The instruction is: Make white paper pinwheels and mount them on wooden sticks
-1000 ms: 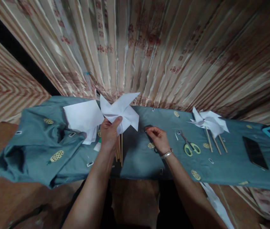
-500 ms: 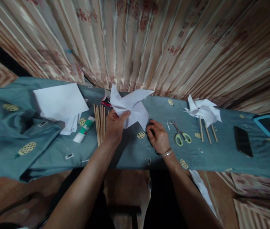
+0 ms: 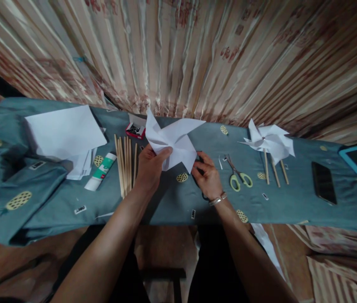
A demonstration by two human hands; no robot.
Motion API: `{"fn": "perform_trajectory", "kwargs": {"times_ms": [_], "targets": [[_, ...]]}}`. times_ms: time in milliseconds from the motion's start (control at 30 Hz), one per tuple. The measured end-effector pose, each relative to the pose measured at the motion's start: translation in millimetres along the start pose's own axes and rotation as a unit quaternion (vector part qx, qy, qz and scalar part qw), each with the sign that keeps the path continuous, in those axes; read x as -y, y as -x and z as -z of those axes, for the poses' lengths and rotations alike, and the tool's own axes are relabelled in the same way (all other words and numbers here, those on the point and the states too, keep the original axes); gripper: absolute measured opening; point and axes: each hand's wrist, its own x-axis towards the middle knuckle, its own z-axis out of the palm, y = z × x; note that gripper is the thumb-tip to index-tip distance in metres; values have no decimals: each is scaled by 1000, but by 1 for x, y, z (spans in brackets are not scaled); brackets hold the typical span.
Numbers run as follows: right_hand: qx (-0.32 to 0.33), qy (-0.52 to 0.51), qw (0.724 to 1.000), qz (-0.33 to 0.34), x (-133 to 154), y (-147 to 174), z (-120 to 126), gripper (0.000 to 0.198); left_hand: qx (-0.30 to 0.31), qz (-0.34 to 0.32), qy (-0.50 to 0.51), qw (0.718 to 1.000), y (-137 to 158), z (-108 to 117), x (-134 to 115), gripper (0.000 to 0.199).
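White pinwheel (image 3: 180,136): middle of view, above the cloth (image 3: 168,206).
Left hand (image 3: 151,168): pinches it near the centre, thumb (image 3: 165,153) on top.
Right hand (image 3: 208,179): at its four o'clock, fingers (image 3: 206,158) bent at one paper tip (image 3: 190,164); whether pinching, one cannot tell.
Sticks (image 3: 124,160): at its eight o'clock.

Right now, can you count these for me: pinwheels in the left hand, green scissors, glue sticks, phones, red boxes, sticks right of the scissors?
Pinwheel in the left hand: 1
Green scissors: 1
Glue stick: 1
Phone: 1
Red box: 1
Sticks right of the scissors: 3
Total: 8
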Motion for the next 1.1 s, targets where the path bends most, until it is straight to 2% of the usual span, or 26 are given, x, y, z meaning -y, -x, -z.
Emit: {"fn": "perform_trajectory", "kwargs": {"times_ms": [200, 400, 500, 667, 867, 1100], "targets": [[16, 4, 1000, -5, 2, 3, 0, 16, -6, 11, 4, 1000, 0, -2, 2, 26], [-13, 10, 998, 62, 6, 9, -3, 14, 5, 22, 8, 1000, 1, -1, 1, 29], [-35, 13, 997, 71, 10, 10, -3, 15, -2, 21, 1, 1000, 2, -1, -1, 28], [-65, 0, 997, 44, 11, 9, 1, 18, 1, 11, 6, 1000, 3, -1, -6, 27], [-99, -52, 993, -33, 1, 5, 1, 17, 1, -6, 11, 1000, -2, 4, -6, 26], [-93, -44, 994, -35, -1, 3, -8, 9, 3, -28, -4, 1000, -5, 8, -9, 25]]}}
